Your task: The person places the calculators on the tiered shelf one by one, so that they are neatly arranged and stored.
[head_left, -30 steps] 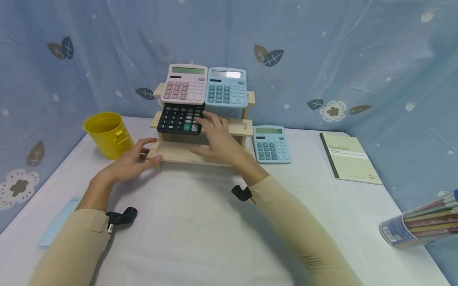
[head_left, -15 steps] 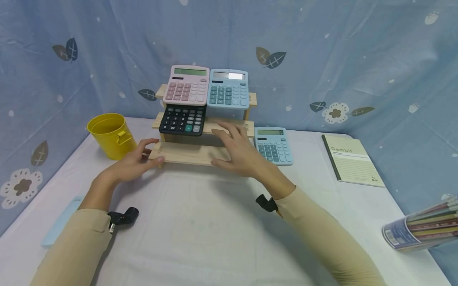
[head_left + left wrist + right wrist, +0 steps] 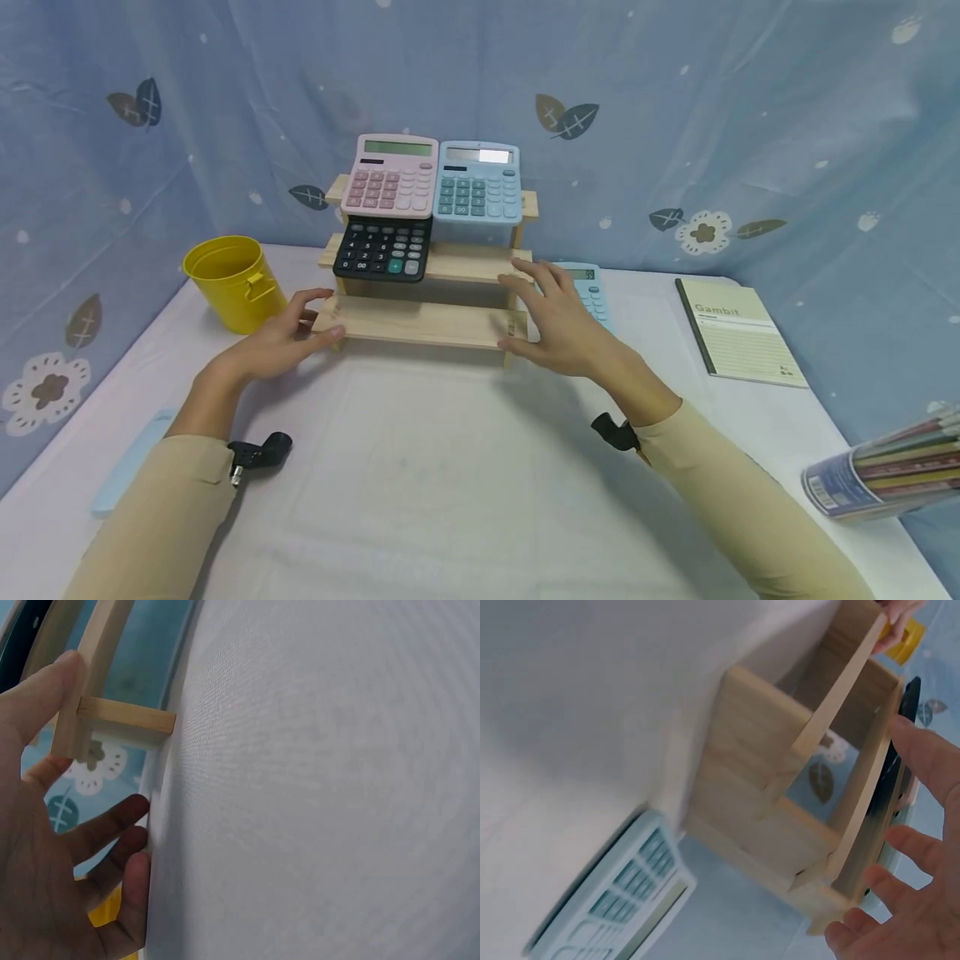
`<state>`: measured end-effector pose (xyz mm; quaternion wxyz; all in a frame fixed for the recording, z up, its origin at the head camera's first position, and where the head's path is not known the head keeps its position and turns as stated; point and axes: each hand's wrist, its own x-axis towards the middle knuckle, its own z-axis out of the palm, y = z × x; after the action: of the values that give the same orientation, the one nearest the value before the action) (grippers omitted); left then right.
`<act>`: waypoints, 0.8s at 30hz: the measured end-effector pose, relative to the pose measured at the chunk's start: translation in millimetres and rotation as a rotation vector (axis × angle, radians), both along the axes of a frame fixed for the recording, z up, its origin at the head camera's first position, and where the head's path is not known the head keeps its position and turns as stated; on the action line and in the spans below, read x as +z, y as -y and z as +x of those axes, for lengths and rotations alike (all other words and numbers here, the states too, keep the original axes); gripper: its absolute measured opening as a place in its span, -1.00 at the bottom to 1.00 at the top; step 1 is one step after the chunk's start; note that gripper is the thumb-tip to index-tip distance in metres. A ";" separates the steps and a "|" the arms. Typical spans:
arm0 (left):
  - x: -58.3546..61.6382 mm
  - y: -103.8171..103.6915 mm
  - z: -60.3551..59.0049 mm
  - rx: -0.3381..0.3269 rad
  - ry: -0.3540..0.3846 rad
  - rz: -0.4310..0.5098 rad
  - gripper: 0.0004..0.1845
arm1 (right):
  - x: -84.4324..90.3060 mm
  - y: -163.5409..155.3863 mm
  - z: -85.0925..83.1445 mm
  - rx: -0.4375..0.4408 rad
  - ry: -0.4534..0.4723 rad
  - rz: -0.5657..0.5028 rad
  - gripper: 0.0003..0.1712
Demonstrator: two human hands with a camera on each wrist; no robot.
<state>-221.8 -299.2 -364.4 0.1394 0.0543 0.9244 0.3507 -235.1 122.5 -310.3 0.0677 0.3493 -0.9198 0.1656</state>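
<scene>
A three-tier wooden rack (image 3: pixel 420 323) stands at the back of the table. My left hand (image 3: pixel 272 346) pinches the left end of its lowest board, thumb in front and forefinger behind, as the left wrist view shows. My right hand (image 3: pixel 564 327) hovers at the board's right end, fingers spread and holding nothing. A pink calculator (image 3: pixel 390 179) and a light blue calculator (image 3: pixel 477 185) lean side by side on the top tier. Below the pink one, a black calculator (image 3: pixel 381 250) rests on the middle tier's left half. Another blue calculator (image 3: pixel 622 892) lies beside the rack, partly behind my right hand.
Left of the rack stands a yellow bucket (image 3: pixel 238 287). A notebook (image 3: pixel 738 333) lies at the right, with a tub of pencils (image 3: pixel 843 483) nearer the front. A light blue flat object (image 3: pixel 131 467) is partly under my left forearm. Patterned blue cloth hangs behind.
My right hand has left the black calculator and moved right along the rack to its right end, now covering part of the table calculator. My left hand keeps its place.
</scene>
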 end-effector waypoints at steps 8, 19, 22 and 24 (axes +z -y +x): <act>-1.2 -1.2 -1.6 0.002 0.005 -0.013 -0.01 | -4.4 -23.9 -4.8 -0.045 -0.009 -0.012 0.00; -0.6 -2.0 -0.5 0.014 0.008 0.001 -0.01 | -6.5 -45.6 -23.3 -0.118 -0.060 -0.055 0.12; 0.1 -2.3 -1.1 0.010 0.014 -0.002 0.00 | -7.6 -50.4 -27.6 -0.149 -0.031 -0.059 0.10; 1.0 -1.7 -1.2 0.009 0.016 0.006 0.00 | -8.6 -52.1 -31.6 -0.164 -0.013 -0.064 0.11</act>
<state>-223.0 -297.5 -363.4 0.1452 0.0476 0.9225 0.3545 -266.6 174.6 -318.9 0.0984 0.2717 -0.9390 0.1867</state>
